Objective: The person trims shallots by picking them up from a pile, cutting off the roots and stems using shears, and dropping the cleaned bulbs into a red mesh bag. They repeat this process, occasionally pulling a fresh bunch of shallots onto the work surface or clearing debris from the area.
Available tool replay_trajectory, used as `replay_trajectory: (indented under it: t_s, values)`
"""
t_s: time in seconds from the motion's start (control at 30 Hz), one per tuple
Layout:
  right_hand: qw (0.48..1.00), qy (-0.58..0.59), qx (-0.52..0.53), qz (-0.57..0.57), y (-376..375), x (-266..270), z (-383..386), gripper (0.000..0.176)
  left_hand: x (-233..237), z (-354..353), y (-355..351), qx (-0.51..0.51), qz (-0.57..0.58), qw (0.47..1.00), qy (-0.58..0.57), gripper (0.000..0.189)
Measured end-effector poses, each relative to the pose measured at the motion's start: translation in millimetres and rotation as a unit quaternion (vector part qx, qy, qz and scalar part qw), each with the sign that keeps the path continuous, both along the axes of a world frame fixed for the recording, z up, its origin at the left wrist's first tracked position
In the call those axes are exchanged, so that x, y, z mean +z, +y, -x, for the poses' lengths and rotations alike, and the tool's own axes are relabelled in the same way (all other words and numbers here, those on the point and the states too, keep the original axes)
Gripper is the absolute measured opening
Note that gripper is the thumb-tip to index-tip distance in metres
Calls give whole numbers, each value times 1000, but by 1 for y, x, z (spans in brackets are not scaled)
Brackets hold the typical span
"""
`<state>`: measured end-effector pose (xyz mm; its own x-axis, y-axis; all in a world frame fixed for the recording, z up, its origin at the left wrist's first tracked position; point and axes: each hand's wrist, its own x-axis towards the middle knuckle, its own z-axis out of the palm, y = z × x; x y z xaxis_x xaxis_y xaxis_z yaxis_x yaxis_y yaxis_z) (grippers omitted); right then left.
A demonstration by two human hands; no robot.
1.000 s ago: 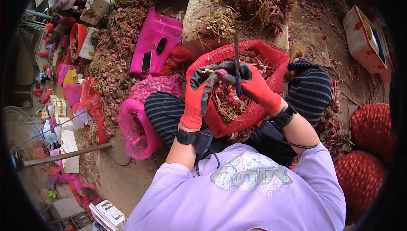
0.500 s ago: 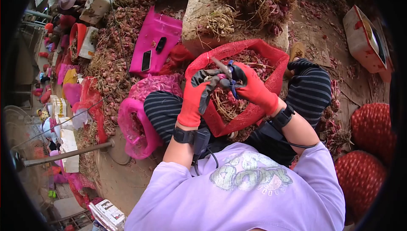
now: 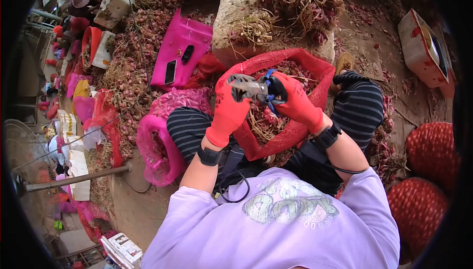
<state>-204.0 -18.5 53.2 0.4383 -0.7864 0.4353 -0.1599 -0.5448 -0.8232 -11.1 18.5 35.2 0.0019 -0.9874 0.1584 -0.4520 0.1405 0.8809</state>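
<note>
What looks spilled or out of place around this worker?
Reddish onion skins lie scattered over the dirt floor, top right. Two black gadgets sit exposed on a pink plastic bag amid shallot heaps. The right hand grips blue-handled shears normally.

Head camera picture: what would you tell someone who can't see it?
The right hand grips blue-handled scissors, with the left hand at their blades, over a red mesh sack of shallots between striped knees.
</note>
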Motion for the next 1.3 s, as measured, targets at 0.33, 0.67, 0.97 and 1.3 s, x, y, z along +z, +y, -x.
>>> replay_trajectory:
  t_s: [0.33,0.67,0.97,1.3]
  values:
    - [889,-216,140,-378,1,4,8,16,13,-10,-12,-237,-303,764,517,33]
    - [890,-263,91,-361,1,2,-9,22,34,-2,-20,-23,-276,912,303,18]
    - [790,-303,184,-500,-3,-8,10,25,14,5,-23,-54,36,984,-166,16]
    - [877,-302,54,-371,-7,-24,-3,25,28,17,-2,-86,-170,917,351,34]
